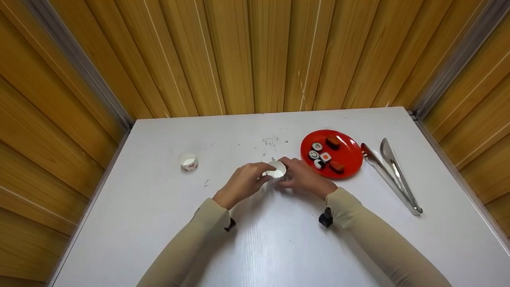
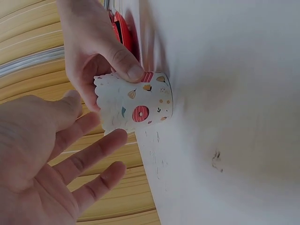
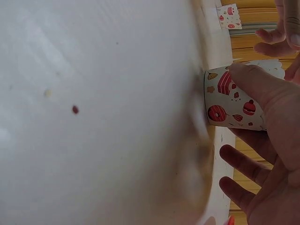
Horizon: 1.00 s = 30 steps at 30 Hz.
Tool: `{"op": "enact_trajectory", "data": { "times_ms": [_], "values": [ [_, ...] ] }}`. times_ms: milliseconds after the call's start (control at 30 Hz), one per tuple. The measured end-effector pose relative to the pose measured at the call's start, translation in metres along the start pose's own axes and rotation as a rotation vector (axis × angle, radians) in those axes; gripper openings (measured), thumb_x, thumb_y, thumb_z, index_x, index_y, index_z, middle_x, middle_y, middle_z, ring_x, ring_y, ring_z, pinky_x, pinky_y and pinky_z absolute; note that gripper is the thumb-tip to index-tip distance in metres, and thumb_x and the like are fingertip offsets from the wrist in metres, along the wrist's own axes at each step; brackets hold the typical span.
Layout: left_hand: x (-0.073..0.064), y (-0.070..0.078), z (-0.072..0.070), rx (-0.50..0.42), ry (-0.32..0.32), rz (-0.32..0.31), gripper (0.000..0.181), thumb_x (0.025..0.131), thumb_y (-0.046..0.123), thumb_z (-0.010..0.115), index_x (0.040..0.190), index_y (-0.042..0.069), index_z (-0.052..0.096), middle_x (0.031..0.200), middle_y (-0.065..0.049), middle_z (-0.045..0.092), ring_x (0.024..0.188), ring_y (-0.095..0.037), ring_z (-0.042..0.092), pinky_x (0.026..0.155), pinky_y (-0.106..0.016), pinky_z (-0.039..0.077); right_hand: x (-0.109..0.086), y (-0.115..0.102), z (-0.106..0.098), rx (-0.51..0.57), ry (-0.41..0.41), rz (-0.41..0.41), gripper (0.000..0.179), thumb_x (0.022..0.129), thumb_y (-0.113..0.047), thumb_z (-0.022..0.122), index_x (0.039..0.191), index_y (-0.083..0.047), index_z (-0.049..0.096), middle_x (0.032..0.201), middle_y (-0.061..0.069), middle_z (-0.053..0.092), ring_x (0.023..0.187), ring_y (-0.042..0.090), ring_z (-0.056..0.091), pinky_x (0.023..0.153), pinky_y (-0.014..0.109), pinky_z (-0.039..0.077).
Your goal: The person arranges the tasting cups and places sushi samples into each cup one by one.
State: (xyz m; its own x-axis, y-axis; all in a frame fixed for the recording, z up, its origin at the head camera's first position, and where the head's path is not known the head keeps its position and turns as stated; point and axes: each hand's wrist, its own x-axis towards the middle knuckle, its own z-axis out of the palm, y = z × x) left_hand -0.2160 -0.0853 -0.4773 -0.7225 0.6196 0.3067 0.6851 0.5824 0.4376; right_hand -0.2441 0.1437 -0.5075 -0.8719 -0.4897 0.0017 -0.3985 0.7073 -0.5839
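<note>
A white paper baking cup (image 1: 277, 169) with a scalloped rim and printed red cakes and doughnuts stands near the middle of the table. My right hand (image 1: 301, 177) holds it from the right. In the right wrist view, the thumb (image 3: 253, 79) presses on the printed side and other fingers go behind the cup. My left hand (image 1: 248, 179) is at the cup's left. Its fingers (image 2: 101, 150) are spread and loosely bent by the rim in the left wrist view, without gripping it. Further left stands a second baking cup (image 1: 188, 162) of similar print.
A red plate (image 1: 352, 155) holding several sushi pieces (image 1: 325, 156) lies to the right, close to my right hand. Beyond it are metal tongs (image 1: 394, 179), spread apart on the white table (image 1: 255, 247). Wood-patterned walls (image 1: 267, 56) enclose the back and sides.
</note>
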Motion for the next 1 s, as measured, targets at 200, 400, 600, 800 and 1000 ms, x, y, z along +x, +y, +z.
{"op": "enact_trajectory", "data": {
  "times_ms": [200, 400, 600, 800, 1000],
  "values": [
    [0.002, 0.000, 0.007, 0.014, -0.038, -0.020, 0.018, 0.098, 0.011, 0.071, 0.116, 0.009, 0.075, 0.117, -0.004, 0.075, 0.102, -0.018, 0.071, 0.083, -0.036, 0.057, 0.000, 0.000, 0.000, 0.001, 0.008, -0.002, 0.055, 0.083, -0.034, 0.087, 0.130, -0.019, 0.061, 0.117, -0.003, 0.067, 0.104, 0.021, 0.057, 0.092, 0.042, 0.047],
    [0.002, 0.000, 0.010, 0.061, -0.051, -0.031, 0.015, 0.099, 0.012, 0.070, 0.112, 0.010, 0.076, 0.116, -0.004, 0.075, 0.100, -0.019, 0.071, 0.082, -0.037, 0.057, 0.000, 0.002, 0.001, -0.010, 0.012, -0.014, 0.056, 0.084, -0.033, 0.086, 0.132, -0.016, 0.061, 0.119, -0.001, 0.068, 0.104, 0.021, 0.058, 0.092, 0.043, 0.048],
    [0.003, 0.000, 0.012, 0.060, -0.044, -0.037, 0.011, 0.099, 0.011, 0.069, 0.105, 0.010, 0.078, 0.105, -0.002, 0.076, 0.090, -0.017, 0.069, 0.077, -0.037, 0.056, 0.001, 0.003, 0.001, -0.005, -0.003, -0.001, 0.058, 0.084, -0.033, 0.087, 0.133, -0.017, 0.061, 0.121, 0.000, 0.068, 0.104, 0.022, 0.058, 0.094, 0.042, 0.048],
    [0.004, 0.000, 0.013, 0.082, -0.038, -0.019, 0.011, 0.100, 0.010, 0.068, 0.100, 0.011, 0.078, 0.095, -0.001, 0.074, 0.080, -0.015, 0.064, 0.072, -0.035, 0.055, 0.000, 0.004, 0.002, 0.008, 0.001, -0.008, 0.057, 0.083, -0.034, 0.087, 0.131, -0.017, 0.061, 0.119, -0.001, 0.068, 0.103, 0.021, 0.058, 0.093, 0.041, 0.047],
    [0.004, -0.001, 0.014, 0.087, -0.038, -0.017, 0.010, 0.100, 0.009, 0.068, 0.099, 0.011, 0.077, 0.092, -0.001, 0.073, 0.077, -0.015, 0.062, 0.071, -0.035, 0.054, 0.000, 0.003, 0.001, 0.010, -0.002, -0.008, 0.057, 0.083, -0.034, 0.087, 0.131, -0.017, 0.061, 0.117, -0.001, 0.068, 0.101, 0.021, 0.057, 0.091, 0.041, 0.047]
  ]
}}
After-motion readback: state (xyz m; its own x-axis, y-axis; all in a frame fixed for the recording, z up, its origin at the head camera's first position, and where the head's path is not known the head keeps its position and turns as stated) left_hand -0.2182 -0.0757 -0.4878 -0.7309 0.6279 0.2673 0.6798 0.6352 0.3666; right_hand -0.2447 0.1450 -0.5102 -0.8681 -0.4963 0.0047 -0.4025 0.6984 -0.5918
